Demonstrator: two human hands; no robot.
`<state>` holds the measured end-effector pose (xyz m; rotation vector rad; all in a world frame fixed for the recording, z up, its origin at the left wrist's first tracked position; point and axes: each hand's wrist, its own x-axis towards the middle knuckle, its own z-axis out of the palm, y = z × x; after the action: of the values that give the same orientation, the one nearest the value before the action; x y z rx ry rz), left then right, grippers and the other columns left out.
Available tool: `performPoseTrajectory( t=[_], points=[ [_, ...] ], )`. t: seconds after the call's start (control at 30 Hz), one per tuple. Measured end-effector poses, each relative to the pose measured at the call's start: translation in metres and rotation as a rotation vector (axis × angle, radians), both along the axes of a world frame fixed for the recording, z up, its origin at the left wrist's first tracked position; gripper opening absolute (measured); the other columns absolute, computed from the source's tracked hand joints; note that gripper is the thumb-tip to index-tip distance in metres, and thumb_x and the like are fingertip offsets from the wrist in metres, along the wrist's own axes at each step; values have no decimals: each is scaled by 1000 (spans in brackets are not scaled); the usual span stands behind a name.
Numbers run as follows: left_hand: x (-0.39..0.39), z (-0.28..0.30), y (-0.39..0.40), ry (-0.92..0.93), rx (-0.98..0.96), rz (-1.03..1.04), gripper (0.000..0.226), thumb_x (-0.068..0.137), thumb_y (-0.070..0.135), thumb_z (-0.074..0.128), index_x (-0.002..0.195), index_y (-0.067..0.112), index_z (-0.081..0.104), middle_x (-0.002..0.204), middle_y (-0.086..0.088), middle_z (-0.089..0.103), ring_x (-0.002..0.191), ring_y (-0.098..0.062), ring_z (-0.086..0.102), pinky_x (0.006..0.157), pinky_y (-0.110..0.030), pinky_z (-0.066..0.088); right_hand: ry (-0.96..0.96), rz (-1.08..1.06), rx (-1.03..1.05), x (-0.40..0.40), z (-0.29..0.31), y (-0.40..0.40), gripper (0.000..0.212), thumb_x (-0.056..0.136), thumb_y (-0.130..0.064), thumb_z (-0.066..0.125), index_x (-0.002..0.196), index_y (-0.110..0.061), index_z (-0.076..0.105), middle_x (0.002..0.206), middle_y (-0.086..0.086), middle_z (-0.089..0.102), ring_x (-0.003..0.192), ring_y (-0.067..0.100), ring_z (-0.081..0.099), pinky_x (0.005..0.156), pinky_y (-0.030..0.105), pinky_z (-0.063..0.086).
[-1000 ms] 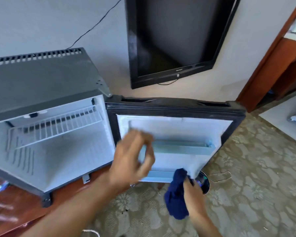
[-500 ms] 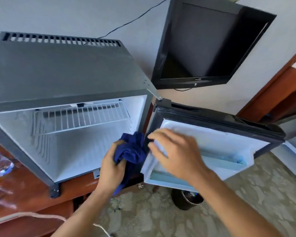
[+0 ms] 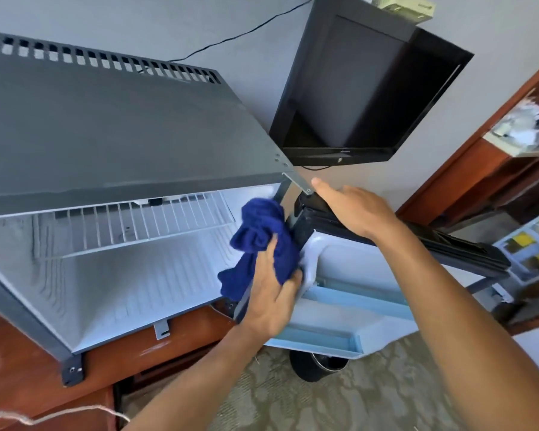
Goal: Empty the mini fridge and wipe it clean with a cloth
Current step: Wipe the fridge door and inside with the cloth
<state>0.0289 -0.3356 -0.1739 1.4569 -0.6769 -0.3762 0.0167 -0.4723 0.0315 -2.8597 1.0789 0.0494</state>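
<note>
The grey mini fridge [image 3: 112, 129] stands open on a wooden cabinet, its white inside bare except for a wire shelf [image 3: 137, 225]. Its door [image 3: 355, 275] swings out to the right, showing pale blue door racks. My left hand [image 3: 271, 293] is shut on a bunched dark blue cloth [image 3: 262, 241], pressed against the fridge's right front edge by the hinge. My right hand [image 3: 355, 209] rests palm down on the door's black top edge, fingers pointing at the hinge bracket.
A black TV [image 3: 364, 88] hangs on the wall above the door. A dark waste bin [image 3: 318, 365] stands on the patterned carpet under the door. Reddish wooden furniture [image 3: 486, 169] fills the right side. A white cord [image 3: 59, 413] crosses the wooden cabinet [image 3: 28, 377] at lower left.
The blue cloth passed from my right hand to my left, then rose to the fridge's hinge edge. My right hand moved from the door's inner liner up onto its top edge.
</note>
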Motion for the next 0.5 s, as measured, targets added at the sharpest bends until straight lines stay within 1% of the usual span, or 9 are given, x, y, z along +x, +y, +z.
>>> performPoseTrajectory(
  t=[0.07, 0.1, 0.17, 0.23, 0.3, 0.37, 0.4, 0.43, 0.5],
  points=[
    [1, -39, -5, 10, 56, 50, 63, 95, 53, 50, 153, 36, 34, 150, 9, 43, 143, -4, 36, 123, -33, 27, 3, -8, -11, -1, -4, 1, 89, 94, -78, 9, 116, -13, 67, 123, 17, 64, 101, 35, 55, 85, 43, 39],
    [1, -56, -5, 21, 90, 56, 61, 96, 56, 50, 151, 34, 36, 147, 8, 45, 141, -3, 38, 121, -30, 28, -4, -12, -10, -1, -5, 2, 89, 94, -77, 9, 116, -13, 67, 121, 17, 64, 101, 35, 55, 85, 44, 38],
    [-2, -91, 2, 99, 164, 34, 65, 93, 64, 47, 149, 37, 31, 146, 8, 43, 138, -5, 39, 117, -24, 27, -22, -26, 2, -2, -5, 5, 87, 95, -75, 8, 114, -13, 66, 115, 16, 62, 101, 36, 55, 87, 45, 40],
    [-6, -125, 14, 241, 273, -11, 80, 84, 74, 43, 152, 37, 25, 149, 7, 36, 142, -13, 34, 118, -27, 24, -39, -36, 13, -4, -7, 7, 85, 97, -73, 8, 112, -13, 66, 106, 13, 58, 99, 35, 54, 86, 45, 40],
    [-8, -148, 18, 408, 377, -35, 84, 79, 76, 41, 151, 35, 29, 152, 4, 33, 141, -15, 32, 118, -29, 26, -54, -45, 24, -5, -9, 10, 83, 98, -70, 8, 108, -13, 67, 103, 12, 58, 98, 35, 55, 88, 46, 41],
    [-8, -145, 13, 600, 338, 36, 80, 76, 67, 48, 142, 22, 43, 144, -3, 41, 129, -15, 38, 106, -24, 34, -75, -45, 29, -5, -10, 12, 80, 100, -67, 9, 105, -12, 66, 103, 13, 60, 97, 34, 55, 87, 45, 41],
    [-7, -137, 10, 659, 290, 81, 74, 76, 63, 52, 136, 20, 47, 137, 0, 44, 126, -16, 38, 104, -26, 33, -75, -48, 30, -4, -11, 13, 78, 101, -66, 9, 104, -12, 66, 102, 13, 59, 96, 33, 55, 86, 45, 40],
    [-7, -126, 9, 665, 261, 94, 69, 82, 60, 54, 139, 21, 47, 133, 7, 42, 129, -16, 37, 107, -29, 30, -73, -56, 30, -4, -10, 14, 77, 101, -65, 10, 105, -12, 66, 102, 13, 59, 95, 33, 54, 85, 44, 39],
    [-12, -102, 16, 592, 197, 55, 61, 99, 54, 47, 153, 28, 33, 135, 20, 32, 134, -6, 30, 110, -28, 21, -65, -55, 38, -5, -8, 15, 75, 101, -65, 11, 106, -13, 65, 102, 12, 57, 93, 32, 52, 83, 43, 37]
  ],
)
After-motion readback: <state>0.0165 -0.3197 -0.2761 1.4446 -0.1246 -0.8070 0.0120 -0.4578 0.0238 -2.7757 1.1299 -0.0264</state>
